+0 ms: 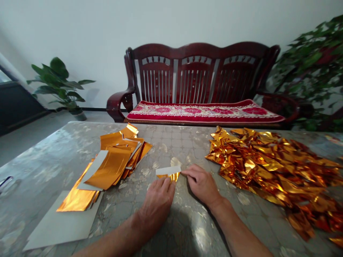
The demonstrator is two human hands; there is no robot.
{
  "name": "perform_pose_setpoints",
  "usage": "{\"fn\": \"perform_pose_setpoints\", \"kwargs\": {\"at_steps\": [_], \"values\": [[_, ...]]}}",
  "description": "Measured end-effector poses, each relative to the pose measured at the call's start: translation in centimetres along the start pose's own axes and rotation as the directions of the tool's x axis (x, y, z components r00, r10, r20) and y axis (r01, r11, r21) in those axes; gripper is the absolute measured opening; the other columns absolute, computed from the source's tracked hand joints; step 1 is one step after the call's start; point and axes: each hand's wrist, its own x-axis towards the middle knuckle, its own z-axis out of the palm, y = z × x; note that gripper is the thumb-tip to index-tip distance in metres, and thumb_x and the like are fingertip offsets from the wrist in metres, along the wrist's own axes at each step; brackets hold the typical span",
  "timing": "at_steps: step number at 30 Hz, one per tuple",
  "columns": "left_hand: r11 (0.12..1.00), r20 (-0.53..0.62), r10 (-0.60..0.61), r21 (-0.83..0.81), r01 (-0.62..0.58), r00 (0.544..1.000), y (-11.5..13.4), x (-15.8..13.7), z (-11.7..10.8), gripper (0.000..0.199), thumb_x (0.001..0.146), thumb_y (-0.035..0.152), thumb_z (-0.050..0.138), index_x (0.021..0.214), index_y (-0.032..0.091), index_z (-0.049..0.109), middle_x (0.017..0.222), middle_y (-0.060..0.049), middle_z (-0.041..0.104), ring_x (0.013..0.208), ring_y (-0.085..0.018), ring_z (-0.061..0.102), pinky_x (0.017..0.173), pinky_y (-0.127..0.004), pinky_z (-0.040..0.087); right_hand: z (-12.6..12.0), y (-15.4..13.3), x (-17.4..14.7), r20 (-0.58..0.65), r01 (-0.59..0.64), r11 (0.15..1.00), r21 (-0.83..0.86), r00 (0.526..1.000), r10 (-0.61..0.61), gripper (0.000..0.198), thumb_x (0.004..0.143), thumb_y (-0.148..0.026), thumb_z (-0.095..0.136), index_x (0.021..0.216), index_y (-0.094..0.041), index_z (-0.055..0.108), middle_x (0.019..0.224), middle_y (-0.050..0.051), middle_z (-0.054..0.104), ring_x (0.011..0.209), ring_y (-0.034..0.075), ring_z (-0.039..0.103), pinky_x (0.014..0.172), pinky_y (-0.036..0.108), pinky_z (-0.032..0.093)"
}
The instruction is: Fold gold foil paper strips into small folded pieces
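Observation:
In the middle of the table lies a small, partly folded sheet of gold foil paper (pixel 168 171), with a white strip along its far edge and shiny gold below. My left hand (pixel 159 194) presses down on its near side, fingers closed together over the foil and hiding part of it. At the right end of the sheet, my right hand (pixel 202 184) has its fingers curled and its index fingertip at the corner in a pinch. A loose stack of flat gold foil sheets (pixel 112 166) with white backs is to the left.
On the right is a large heap of folded gold foil pieces (pixel 268 164). White sheets (pixel 66 223) lie under the stack, on a table (pixel 128 228) with a patterned cover. Behind it stand a dark wooden bench (pixel 194 76) and potted plants (pixel 60 84).

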Motion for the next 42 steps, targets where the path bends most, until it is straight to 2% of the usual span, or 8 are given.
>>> {"fn": "perform_pose_setpoints", "kwargs": {"at_steps": [6,17,20,24,27,33,37,42], "values": [[1.000,0.012,-0.012,-0.023,0.012,1.000,0.1,0.0,0.0,0.027,0.089,0.007,0.053,0.114,0.015,0.059,0.105,-0.008,0.062,0.095,-0.023,0.059,0.081,-0.037,0.054,-0.1,-0.6,-0.1,0.064,0.081,0.989,-0.124,0.995,-0.074,0.036,0.088,-0.007,0.048,0.102,-0.027,0.075,0.091,0.002,0.067,0.088,0.014,0.061,0.078,0.023,0.045],[0.994,-0.060,0.086,0.065,-0.082,0.994,0.1,-0.2,0.8,0.032,0.093,0.011,0.047,0.123,0.009,0.059,0.126,-0.016,0.062,0.114,-0.027,0.057,0.089,-0.038,0.051,-0.2,-2.2,0.1,0.116,0.087,0.915,-0.394,0.992,-0.044,0.028,0.094,-0.017,0.050,0.102,-0.030,0.073,0.093,0.004,0.068,0.085,0.020,0.055,0.073,0.032,0.038],[0.995,-0.071,0.093,0.053,-0.089,0.993,0.1,-0.3,0.9,0.033,0.094,0.016,0.048,0.124,0.008,0.060,0.127,-0.017,0.062,0.117,-0.029,0.056,0.090,-0.040,0.050,-0.1,-2.1,0.1,0.074,0.027,0.932,-0.362,0.997,0.000,0.030,0.091,-0.013,0.050,0.102,-0.030,0.073,0.096,0.003,0.069,0.087,0.020,0.056,0.075,0.032,0.039],[0.996,-0.067,0.091,0.028,-0.089,0.994,0.1,-0.5,0.8,0.038,0.095,0.024,0.049,0.128,0.007,0.057,0.133,-0.018,0.060,0.122,-0.030,0.054,0.095,-0.042,0.048,0.3,-2.2,0.3,-0.008,-0.074,0.977,-0.201,0.997,0.074,0.029,0.090,-0.014,0.050,0.108,-0.026,0.070,0.103,0.003,0.068,0.097,0.018,0.058,0.085,0.030,0.042],[0.996,-0.080,0.087,0.003,-0.088,0.993,0.0,-0.5,0.9,0.040,0.094,0.025,0.050,0.129,0.007,0.057,0.134,-0.017,0.060,0.122,-0.030,0.054,0.100,-0.042,0.045,0.8,-2.3,0.7,0.025,-0.059,0.990,-0.126,0.998,0.063,0.023,0.090,-0.021,0.055,0.110,-0.023,0.066,0.105,0.004,0.067,0.100,0.020,0.057,0.088,0.031,0.042],[0.988,-0.079,0.112,-0.101,-0.120,0.990,-0.3,-0.1,0.5,0.041,0.092,0.022,0.052,0.131,0.006,0.053,0.132,-0.015,0.058,0.123,-0.027,0.052,0.107,-0.040,0.040,1.2,-2.3,1.3,0.072,-0.088,0.982,-0.165,0.992,0.101,0.007,0.090,-0.019,0.056,0.095,-0.022,0.061,0.094,0.003,0.066,0.089,0.020,0.056,0.077,0.031,0.039],[0.980,-0.015,0.016,-0.200,-0.019,1.000,-0.1,0.0,-0.2,0.034,0.090,0.021,0.055,0.123,0.014,0.057,0.121,-0.011,0.060,0.112,-0.024,0.056,0.098,-0.038,0.047,1.3,-2.5,1.2,0.022,-0.054,0.989,-0.141,0.998,0.057,0.007,0.090,-0.017,0.054,0.088,-0.022,0.058,0.091,0.003,0.064,0.089,0.020,0.055,0.077,0.030,0.039],[0.986,-0.062,-0.023,-0.169,0.012,0.998,0.2,-0.2,0.2,0.038,0.089,0.017,0.056,0.127,0.015,0.054,0.127,-0.013,0.058,0.118,-0.026,0.054,0.102,-0.043,0.046,1.6,-2.9,1.1,0.103,0.025,0.991,-0.131,0.995,-0.012,0.007,0.091,-0.018,0.053,0.087,-0.022,0.058,0.093,0.002,0.062,0.091,0.019,0.054,0.079,0.030,0.039]]}}
